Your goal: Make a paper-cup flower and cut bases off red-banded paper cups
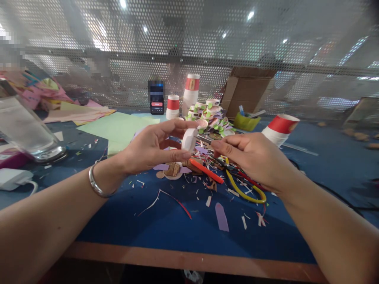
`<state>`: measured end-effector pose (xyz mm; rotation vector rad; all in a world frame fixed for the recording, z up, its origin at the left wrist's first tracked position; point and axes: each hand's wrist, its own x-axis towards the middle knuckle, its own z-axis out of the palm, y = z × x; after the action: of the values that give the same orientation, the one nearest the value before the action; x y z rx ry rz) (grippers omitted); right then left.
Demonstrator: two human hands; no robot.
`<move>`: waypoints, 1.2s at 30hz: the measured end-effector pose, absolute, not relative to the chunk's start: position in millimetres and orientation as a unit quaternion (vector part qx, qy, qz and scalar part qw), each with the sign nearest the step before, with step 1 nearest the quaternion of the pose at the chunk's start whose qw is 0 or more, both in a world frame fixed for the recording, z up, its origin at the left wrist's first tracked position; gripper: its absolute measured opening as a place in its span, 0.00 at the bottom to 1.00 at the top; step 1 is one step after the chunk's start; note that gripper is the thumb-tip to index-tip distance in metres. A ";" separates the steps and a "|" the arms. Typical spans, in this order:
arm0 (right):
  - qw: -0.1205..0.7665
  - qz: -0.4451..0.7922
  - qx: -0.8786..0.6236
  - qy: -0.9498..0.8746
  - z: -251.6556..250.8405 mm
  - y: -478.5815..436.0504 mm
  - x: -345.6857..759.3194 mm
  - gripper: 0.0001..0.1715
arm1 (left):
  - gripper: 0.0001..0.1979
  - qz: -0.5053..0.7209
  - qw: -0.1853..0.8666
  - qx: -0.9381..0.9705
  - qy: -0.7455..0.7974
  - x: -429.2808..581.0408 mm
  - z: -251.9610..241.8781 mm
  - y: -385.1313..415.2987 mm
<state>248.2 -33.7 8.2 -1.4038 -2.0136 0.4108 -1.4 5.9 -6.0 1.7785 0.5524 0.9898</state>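
My left hand (148,146) pinches a small white paper cup bottom (188,141) between thumb and fingers, tilted on its edge. Closed on a thin metal tool (204,139), my right hand (256,157) points it at that cup bottom; the tool's kind is hard to make out. Below the hands lie an orange pen-like stick (206,171), scissors with a yellow handle (244,193), and a small white disc (172,176) bearing a brown piece and purple paper strips. Scraps of cut paper are strewn around them.
Behind the hands stands a heap of decorated cup pieces (211,114). Paper cups (191,94), a phone (156,98), a green container (247,121) and a cardboard box (242,90) are farther back. A glass (29,130) and green paper (115,130) are leftward; more cups (280,128) stand right.
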 end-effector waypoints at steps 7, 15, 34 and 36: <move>0.318 0.134 -0.531 -0.774 10.7 -34.9 247.7 0.36 | 0.32 0.397 0.484 0.751 0.212 -3.2 -7.7 8.7; 0.317 0.123 -0.545 -0.766 13.4 -37.4 245.4 0.33 | 0.32 0.403 0.465 0.772 0.160 -5.1 -13.0 16.9; 0.315 0.122 -0.540 -0.771 10.1 -33.8 249.2 0.37 | 0.32 0.417 0.428 0.785 0.161 -5.3 -12.3 16.0; 0.311 0.126 -0.546 -0.768 9.7 -33.4 249.8 0.36 | 0.31 0.425 0.421 0.784 0.165 -5.0 -13.4 17.0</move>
<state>249.8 -33.4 9.7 -1.4404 -2.0266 0.3329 -5.0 17.0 -13.4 1.9642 0.4138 1.0655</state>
